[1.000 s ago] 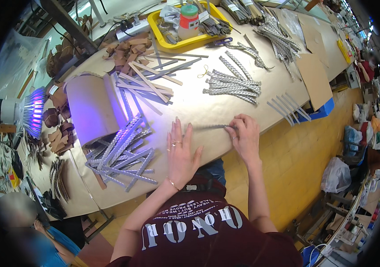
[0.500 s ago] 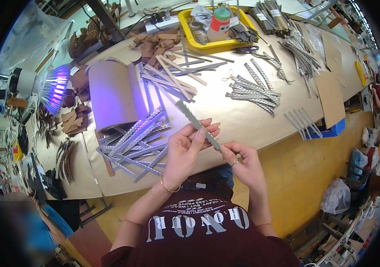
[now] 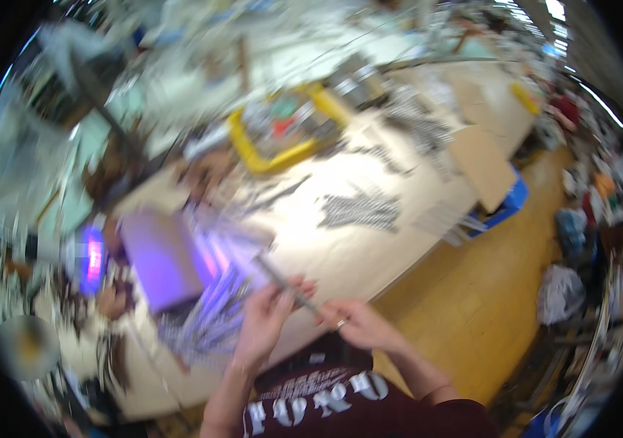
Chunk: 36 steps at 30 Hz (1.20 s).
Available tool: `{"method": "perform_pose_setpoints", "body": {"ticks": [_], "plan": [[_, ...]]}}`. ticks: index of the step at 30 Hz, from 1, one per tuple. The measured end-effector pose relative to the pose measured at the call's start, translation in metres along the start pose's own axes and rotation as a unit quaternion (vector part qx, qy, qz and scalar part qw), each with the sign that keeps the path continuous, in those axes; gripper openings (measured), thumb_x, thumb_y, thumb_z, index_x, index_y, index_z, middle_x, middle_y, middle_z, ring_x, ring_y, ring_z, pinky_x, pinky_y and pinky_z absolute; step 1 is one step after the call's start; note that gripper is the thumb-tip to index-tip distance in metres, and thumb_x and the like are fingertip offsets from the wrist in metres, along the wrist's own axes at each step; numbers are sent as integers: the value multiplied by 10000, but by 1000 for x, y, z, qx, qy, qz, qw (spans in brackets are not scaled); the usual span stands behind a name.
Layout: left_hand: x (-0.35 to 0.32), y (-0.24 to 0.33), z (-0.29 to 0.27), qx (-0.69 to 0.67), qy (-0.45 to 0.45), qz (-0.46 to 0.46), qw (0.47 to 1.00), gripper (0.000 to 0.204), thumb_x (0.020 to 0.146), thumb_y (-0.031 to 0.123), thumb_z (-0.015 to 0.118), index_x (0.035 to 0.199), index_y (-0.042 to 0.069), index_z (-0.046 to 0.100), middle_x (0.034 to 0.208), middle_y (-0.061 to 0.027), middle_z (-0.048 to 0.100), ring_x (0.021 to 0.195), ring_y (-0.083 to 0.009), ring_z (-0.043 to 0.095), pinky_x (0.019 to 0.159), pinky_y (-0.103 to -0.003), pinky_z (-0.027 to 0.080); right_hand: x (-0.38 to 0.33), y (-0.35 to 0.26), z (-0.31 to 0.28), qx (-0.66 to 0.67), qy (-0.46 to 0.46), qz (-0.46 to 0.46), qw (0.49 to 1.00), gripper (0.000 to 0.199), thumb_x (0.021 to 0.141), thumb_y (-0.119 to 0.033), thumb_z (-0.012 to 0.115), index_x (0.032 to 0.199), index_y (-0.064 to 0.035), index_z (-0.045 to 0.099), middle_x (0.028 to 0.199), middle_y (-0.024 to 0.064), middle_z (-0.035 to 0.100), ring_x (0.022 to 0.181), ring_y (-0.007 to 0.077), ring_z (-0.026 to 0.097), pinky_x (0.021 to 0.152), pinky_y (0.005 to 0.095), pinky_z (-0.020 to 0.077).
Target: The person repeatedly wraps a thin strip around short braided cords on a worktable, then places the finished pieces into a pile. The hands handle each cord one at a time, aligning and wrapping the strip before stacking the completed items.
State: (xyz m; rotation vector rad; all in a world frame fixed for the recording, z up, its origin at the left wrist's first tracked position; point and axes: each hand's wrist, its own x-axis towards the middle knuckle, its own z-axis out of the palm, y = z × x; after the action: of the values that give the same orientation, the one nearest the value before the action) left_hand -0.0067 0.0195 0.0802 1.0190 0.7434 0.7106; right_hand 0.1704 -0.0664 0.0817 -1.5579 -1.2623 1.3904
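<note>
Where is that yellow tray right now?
In the head view, the yellow tray sits at the workbench's far side, upper middle, beyond the purple-lit panel.

We see bare counter just past our hands, and that is the widest open spot. Our left hand and right hand are up over the near edge, with a thin grey strip held between them. To the left, a purple lit box blocks the way, and a pile of grey strips lies right under our left hand. Farther out, a dark heap of strips sits in the middle. Behind it a yellow tray fills the back. On the right, a brown board hangs over the edge. The picture is blurry, so small things are hard to tell.
</note>
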Motion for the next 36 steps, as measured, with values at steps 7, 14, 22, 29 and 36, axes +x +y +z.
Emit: {"method": "perform_pose_setpoints", "body": {"ticks": [7,14,22,29,36], "plan": [[19,3,11,0,55,23,998,275,1006,43,529,1248,-81,490,1208,-244,623,1141,-286,633,900,-363,595,14,-1,-13,-146,240,-192,940,239,969,-255,610,960,-20,657,782,137,635,740,271,625,695,378,483],[24,-52,21,-32,20,-119,992,515,1024,170,549,1437,-72,361,1279,-230,589,1109,-276,648,926,-335,559,15,42,-43,-181,215,-17,960,201,924,-183,560,945,-46,704,870,205,678,845,380,661,795,459,519],[-27,-84,33,533,-152,70,830,550,935,195,654,1414,-11,476,1426,-242,479,1278,-361,517,1033,-433,446,24,75,-58,-324,254,-3,911,329,883,-197,702,1168,-68,599,906,171,640,900,336,636,778,450,501],[-1,-115,61,645,-94,138,746,737,896,347,671,1485,17,375,1592,-184,266,1465,-409,238,1183,-518,216,-2,68,-68,-252,291,49,921,396,879,-214,726,1193,-16,587,1035,164,625,917,295,649,809,398,515],[17,-132,82,688,-78,124,711,803,882,473,646,1520,83,354,1616,-160,224,1472,-428,204,1187,-546,166,11,83,-69,-231,317,45,919,202,905,-192,705,987,-10,676,921,122,646,792,266,665,727,368,517]]}}
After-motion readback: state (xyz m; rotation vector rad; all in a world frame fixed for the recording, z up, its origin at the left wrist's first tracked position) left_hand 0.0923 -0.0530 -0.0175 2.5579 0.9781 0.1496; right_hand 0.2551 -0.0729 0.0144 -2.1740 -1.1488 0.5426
